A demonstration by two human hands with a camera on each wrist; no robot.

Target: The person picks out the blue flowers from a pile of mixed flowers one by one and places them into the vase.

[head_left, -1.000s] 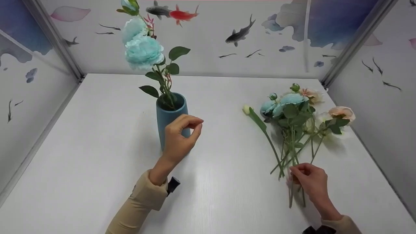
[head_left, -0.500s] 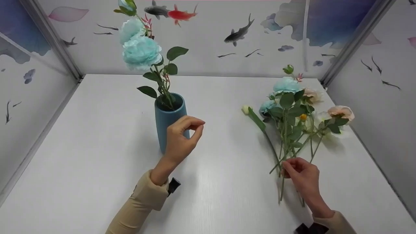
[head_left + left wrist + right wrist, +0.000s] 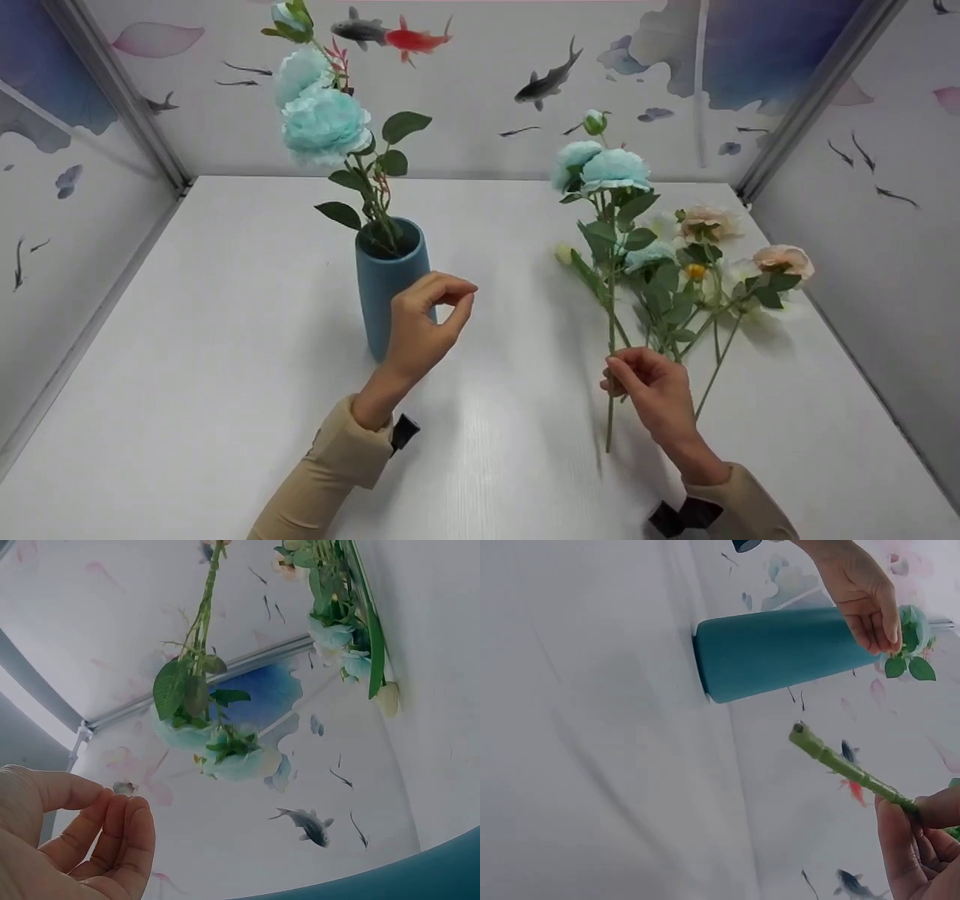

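Note:
My right hand (image 3: 656,397) pinches the green stem of a light blue artificial flower (image 3: 615,169) between thumb and fingers. The flower stands nearly upright, with two blooms and a bud on top. In the right wrist view the cut end of the stem (image 3: 832,759) hangs free above the table. My left hand (image 3: 424,322) is in front of the blue vase (image 3: 379,292), thumb and fingertips brought together, with nothing seen between them. Another light blue flower (image 3: 326,124) stands in the vase, leaning left; its lower stem is hidden inside.
On the right of the white table (image 3: 225,390) lies a pile with peach flowers (image 3: 784,260), another blue bloom (image 3: 651,255) and a white tulip (image 3: 564,254). Printed panels (image 3: 465,112) wall in the table at the back and sides.
My right hand has drawn the blue flower up out of the pile and carried it left, turning it more upright. The left hand has hardly moved.

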